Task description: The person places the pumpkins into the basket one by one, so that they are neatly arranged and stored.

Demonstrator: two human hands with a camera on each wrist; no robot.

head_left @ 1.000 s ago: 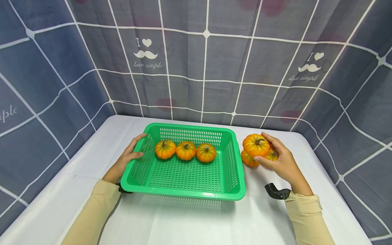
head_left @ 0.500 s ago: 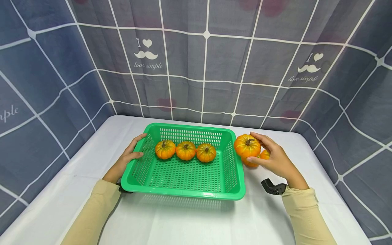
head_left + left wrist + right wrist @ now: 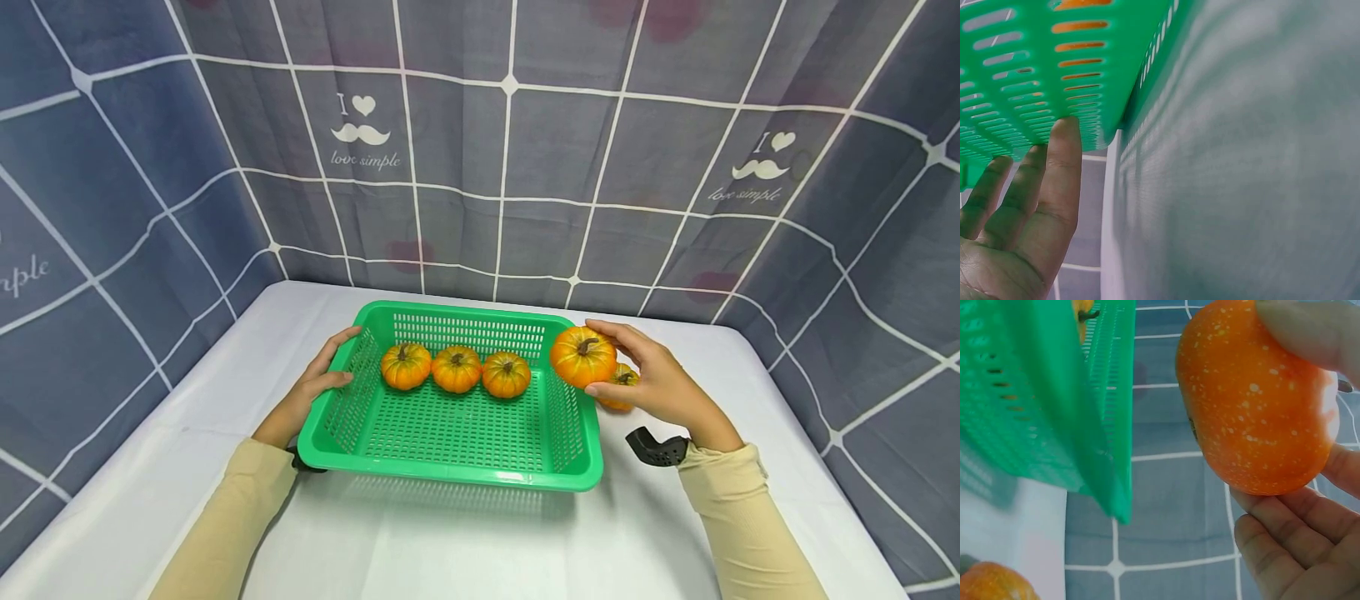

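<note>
In the head view, my right hand (image 3: 656, 379) holds a small orange pumpkin (image 3: 583, 357) between thumb and fingers. The pumpkin overlaps the right rim of a green plastic basket (image 3: 450, 476). Seen from the right wrist, this pumpkin (image 3: 1257, 403) is raised beside the basket wall (image 3: 1072, 406). My left hand (image 3: 307, 387) grips the basket's left side, thumb over the rim. From the left wrist, its fingers (image 3: 1063, 162) lie against the slotted outer wall. Three pumpkins (image 3: 456, 369) sit in a row inside the basket, toward its far side.
On the white-covered table (image 3: 450, 550), right of the basket, another pumpkin (image 3: 624, 398) shows partly behind my right hand. Grey-blue curtains (image 3: 555, 158) with white grid lines enclose the table at the back and both sides.
My right hand has carried its pumpkin leftward, from above the pumpkins on the table to the basket's right rim. My left hand and the basket have stayed in place.
</note>
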